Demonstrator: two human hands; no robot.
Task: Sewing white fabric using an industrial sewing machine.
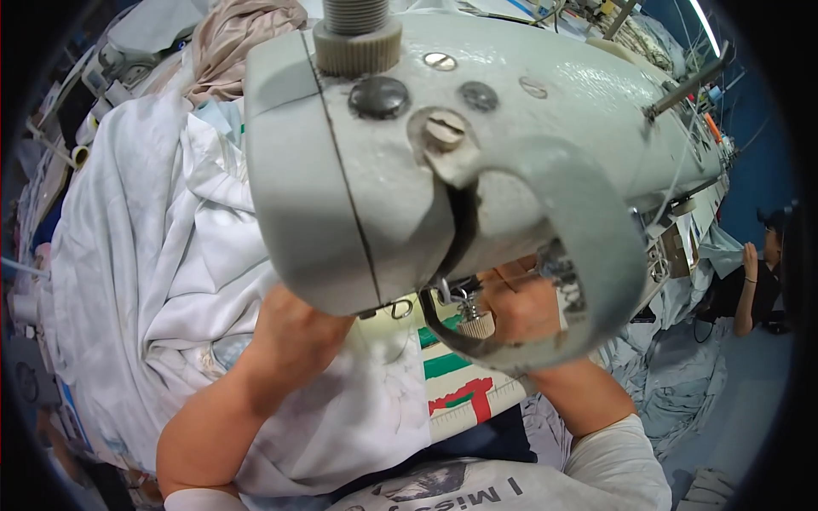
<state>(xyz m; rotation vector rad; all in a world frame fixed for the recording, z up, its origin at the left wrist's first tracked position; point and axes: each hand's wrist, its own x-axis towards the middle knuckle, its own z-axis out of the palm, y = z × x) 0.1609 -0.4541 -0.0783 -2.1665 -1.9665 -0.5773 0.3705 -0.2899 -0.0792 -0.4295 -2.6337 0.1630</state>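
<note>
A pale grey-green sewing machine head (pixel 298 179) fills the upper middle of the view and blocks much of the work below it. My left hand (pixel 298 328) rests on white fabric (pixel 341 417) beside the needle end, its fingers hidden under the machine head. On the other side my right hand (pixel 521 311) is close to the thread tension knob (pixel 475 327), partly covered by the machine's curved arm. What its fingers do cannot be made out. Green and red tape strips (pixel 452 366) mark the machine bed under the needle area.
A large heap of white cloth (pixel 128 230) covers the table at left, with beige cloth (pixel 239 43) behind it. Pale fabric piles (pixel 682 366) lie at lower right. A metal thread post (pixel 690 81) sticks up from the machine. Another person (pixel 750 285) is at far right.
</note>
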